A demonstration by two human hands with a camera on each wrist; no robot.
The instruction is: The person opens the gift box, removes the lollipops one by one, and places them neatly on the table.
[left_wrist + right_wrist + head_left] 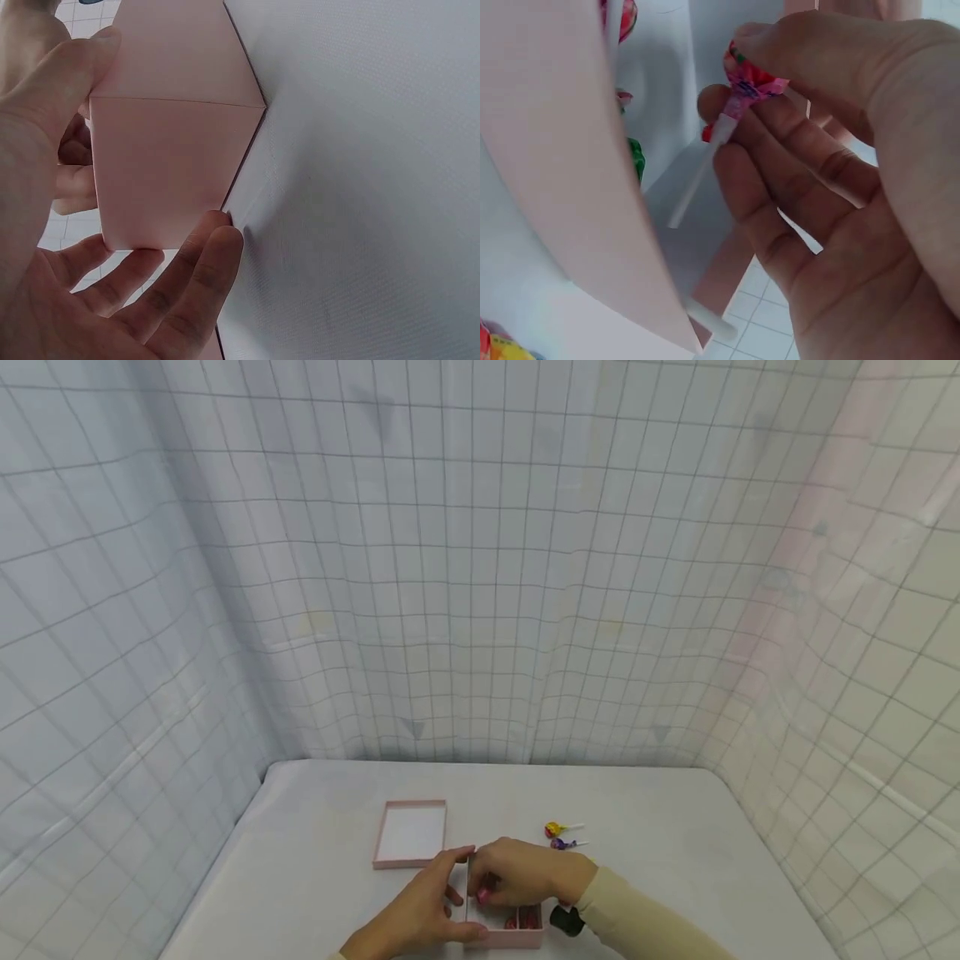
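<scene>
A pink box [504, 938] with a white inside and a divider stands at the table's front. My left hand [418, 906] holds its left end, thumb at the near corner and fingers spread along the side toward the far corner; the left wrist view shows the plain pink outer wall [176, 169]. Inside the box, my right hand [517, 875] pinches a lollipop [744, 82] in a pink-and-red wrapper between thumb and fingers, its white stick pointing down. Red-wrapped candies [528, 917] lie in the box's right part. In the right wrist view a green-wrapped piece [636, 159] shows behind the wall.
A shallow pink lid [410, 832] with a white inside lies behind the box, to the left. To the right lie a yellow-and-red lollipop [553, 830] and a purple lollipop [559, 843]. A black object [567, 920] sits by the right forearm. Grid-patterned curtains surround the white table [315, 835].
</scene>
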